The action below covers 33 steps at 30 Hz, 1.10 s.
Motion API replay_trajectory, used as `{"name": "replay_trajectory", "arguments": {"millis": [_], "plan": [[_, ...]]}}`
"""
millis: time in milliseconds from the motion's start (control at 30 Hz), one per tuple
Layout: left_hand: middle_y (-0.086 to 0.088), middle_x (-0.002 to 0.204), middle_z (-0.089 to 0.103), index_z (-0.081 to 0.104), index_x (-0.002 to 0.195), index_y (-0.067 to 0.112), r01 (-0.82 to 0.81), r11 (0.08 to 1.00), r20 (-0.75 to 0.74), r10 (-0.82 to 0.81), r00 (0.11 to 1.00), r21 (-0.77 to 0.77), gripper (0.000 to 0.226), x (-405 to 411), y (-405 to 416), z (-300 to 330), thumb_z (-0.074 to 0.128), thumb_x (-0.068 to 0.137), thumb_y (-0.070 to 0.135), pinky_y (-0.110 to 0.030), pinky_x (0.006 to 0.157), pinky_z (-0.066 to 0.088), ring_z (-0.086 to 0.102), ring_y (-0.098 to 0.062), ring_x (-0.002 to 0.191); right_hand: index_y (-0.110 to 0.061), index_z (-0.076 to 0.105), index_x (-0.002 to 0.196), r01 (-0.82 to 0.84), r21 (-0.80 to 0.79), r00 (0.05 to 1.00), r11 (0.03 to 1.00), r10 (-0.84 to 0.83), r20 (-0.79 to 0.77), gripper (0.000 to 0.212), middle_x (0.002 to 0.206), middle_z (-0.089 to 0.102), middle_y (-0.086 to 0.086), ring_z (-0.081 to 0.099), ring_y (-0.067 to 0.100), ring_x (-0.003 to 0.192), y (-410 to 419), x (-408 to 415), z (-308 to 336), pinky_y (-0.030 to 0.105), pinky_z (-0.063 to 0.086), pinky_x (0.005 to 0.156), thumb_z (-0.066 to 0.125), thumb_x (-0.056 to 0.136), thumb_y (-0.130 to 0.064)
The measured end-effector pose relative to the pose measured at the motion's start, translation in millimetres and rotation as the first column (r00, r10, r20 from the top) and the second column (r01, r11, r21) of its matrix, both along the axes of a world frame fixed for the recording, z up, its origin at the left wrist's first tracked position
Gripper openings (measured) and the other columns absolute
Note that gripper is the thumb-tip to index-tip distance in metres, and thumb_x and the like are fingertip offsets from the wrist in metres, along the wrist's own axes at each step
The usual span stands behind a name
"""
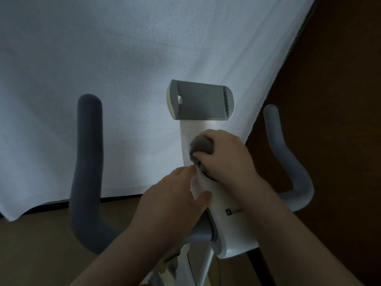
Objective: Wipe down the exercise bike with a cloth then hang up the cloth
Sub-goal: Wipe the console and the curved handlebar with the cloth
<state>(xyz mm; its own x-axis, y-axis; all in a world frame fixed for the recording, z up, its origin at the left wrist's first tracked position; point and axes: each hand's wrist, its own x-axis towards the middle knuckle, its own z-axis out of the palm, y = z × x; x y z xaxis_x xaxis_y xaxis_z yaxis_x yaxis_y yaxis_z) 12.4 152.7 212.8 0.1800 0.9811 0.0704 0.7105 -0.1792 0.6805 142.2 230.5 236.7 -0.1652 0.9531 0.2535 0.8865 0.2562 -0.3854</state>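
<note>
The exercise bike's white console column point(233, 226) rises in the middle of the head view, topped by a grey tablet holder point(201, 100). Grey padded handlebars curve up on the left point(87, 162) and on the right point(288, 149). My right hand point(228, 155) grips a bunched grey cloth point(202, 149) and presses it against the column just below the holder. My left hand point(173, 199) rests on the column's left side, thumb across the white front, fingers touching the cloth's lower edge. Part of the cloth is hidden under my right fingers.
A bed with a white sheet point(123, 69) fills the space behind the bike, its edge running down to the right. Dark wooden floor point(340, 69) shows at right and at lower left. The bike's white frame post point(198, 265) drops below the console.
</note>
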Motion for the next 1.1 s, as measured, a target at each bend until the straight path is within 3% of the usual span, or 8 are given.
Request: {"name": "replay_trajectory", "arguments": {"millis": [167,333,500,600,733,867,967,1100], "plan": [[0.019,0.141,0.041,0.028,0.143,0.038,0.058,0.998,-0.150,-0.060,0.987,-0.019,0.057,-11.9,-5.1,1.9,0.040,0.091,0.059,-0.023,0.095,0.036,0.046,-0.004,0.114,-0.024,0.066,0.111,-0.018,0.104,0.998,0.994,0.011,0.064,0.029,0.108,0.060,-0.003,0.046,0.012,0.103,-29.7,-5.2,-6.4,0.027,0.038,0.091,0.069,0.083,-0.030],[0.020,0.132,0.048,0.041,0.132,0.042,0.172,0.985,-0.371,-0.162,0.915,-0.006,0.062,-49.7,-9.5,1.1,0.018,0.082,0.071,-0.021,0.098,0.037,0.048,0.000,0.113,-0.030,0.068,0.100,-0.036,0.079,0.999,0.996,0.033,0.041,0.030,0.099,0.049,-0.015,0.040,0.002,0.095,-74.6,9.7,-11.8,0.009,0.030,0.077,0.080,0.072,-0.032],[0.017,0.128,0.052,0.048,0.131,0.038,0.190,0.982,-0.269,-0.179,0.946,0.017,0.042,-59.1,-11.5,-9.7,0.033,0.096,0.055,-0.018,0.093,0.033,0.049,-0.001,0.112,-0.026,0.070,0.093,0.127,0.175,0.992,0.976,-0.122,-0.037,0.027,0.094,0.050,-0.012,0.049,0.009,0.092,-70.3,-4.0,-21.5,0.006,0.032,0.073,0.082,0.069,-0.024],[0.013,0.110,0.060,0.058,0.113,0.034,0.150,0.982,-0.120,-0.136,0.983,0.117,0.051,-60.2,-19.0,-18.4,0.027,0.084,0.061,-0.029,0.090,0.046,0.056,-0.007,0.102,-0.023,0.069,0.096,0.185,0.208,0.983,0.960,-0.177,-0.057,0.030,0.096,0.050,-0.011,0.050,0.011,0.093,-83.5,-8.1,-28.2,0.011,0.035,0.079,0.083,0.069,-0.020],[0.015,0.099,0.062,0.062,0.105,0.033,0.184,0.968,-0.006,-0.186,0.983,0.171,0.051,-63.2,-21.8,-24.9,0.028,0.080,0.061,-0.030,0.082,0.050,0.058,-0.006,0.094,-0.024,0.068,0.094,0.265,0.242,0.962,0.933,-0.242,-0.124,0.035,0.093,0.055,-0.009,0.057,0.014,0.087,-117.2,0.4,-29.1,0.037,0.053,0.078,0.086,0.065,-0.015],[0.014,0.101,0.060,0.060,0.109,0.032,0.316,0.935,-0.050,-0.312,0.949,0.161,0.053,-55.0,-16.2,-17.8,0.024,0.085,0.063,-0.024,0.082,0.049,0.054,-0.003,0.085,-0.034,0.061,0.092,0.347,0.233,0.935,0.909,-0.317,-0.156,0.034,0.089,0.048,-0.021,0.052,0.008,0.090,-103.2,-16.8,-29.8,0.023,0.045,0.077,0.084,0.068,-0.024],[0.021,0.103,0.056,0.052,0.113,0.041,0.375,0.912,-0.088,-0.365,0.927,0.168,0.036,-52.2,-15.8,-11.2,0.032,0.089,0.059,-0.010,0.077,0.042,0.053,0.004,0.086,-0.031,0.065,0.097,0.392,0.252,0.920,0.885,-0.371,-0.127,0.031,0.094,0.054,-0.016,0.055,0.012,0.091,-117.6,-14.2,-33.8,0.042,0.050,0.079,0.080,0.070,-0.032],[0.021,0.105,0.056,0.052,0.114,0.041,0.418,0.890,-0.091,-0.408,0.909,0.185,0.034,-53.7,-12.0,-10.3,0.036,0.090,0.058,-0.014,0.080,0.046,0.053,0.005,0.088,-0.026,0.068,0.097,0.486,0.276,0.874,0.829,-0.453,-0.177,0.029,0.093,0.059,-0.010,0.056,0.016,0.091,-126.9,-15.8,-35.6,0.048,0.049,0.078,0.075,0.071,-0.038]]}}
